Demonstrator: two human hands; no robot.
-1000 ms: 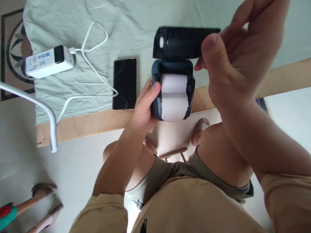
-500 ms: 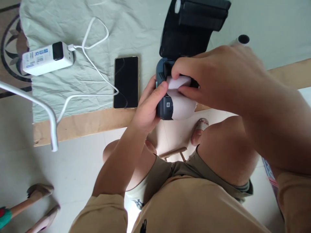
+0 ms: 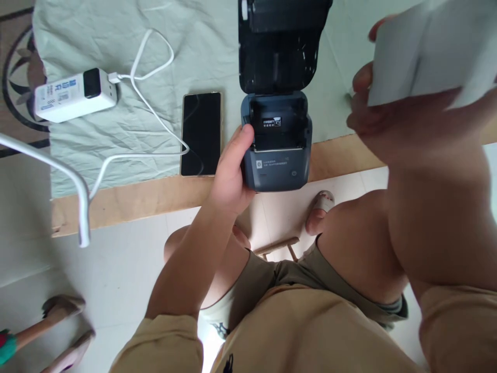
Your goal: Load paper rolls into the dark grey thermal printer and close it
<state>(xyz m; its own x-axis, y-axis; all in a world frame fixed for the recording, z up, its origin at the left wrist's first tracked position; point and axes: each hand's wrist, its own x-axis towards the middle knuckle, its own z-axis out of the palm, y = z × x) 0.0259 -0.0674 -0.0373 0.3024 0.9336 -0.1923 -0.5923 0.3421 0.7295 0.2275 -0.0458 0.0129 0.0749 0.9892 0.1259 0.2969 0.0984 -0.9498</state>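
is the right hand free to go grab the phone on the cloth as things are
Probably not yet: the right hand is already shut on the paper roll, and the open printer, held by the left hand, sits between it and the phone.

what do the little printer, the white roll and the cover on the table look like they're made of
The printer, steadied by the left hand, looks like matte dark blue-grey moulded plastic: rounded corners, dull sheen, lid open. The white roll in the right hand is probably paper, though blurred. The table cover seems thin pale green fabric, judging by its creases.
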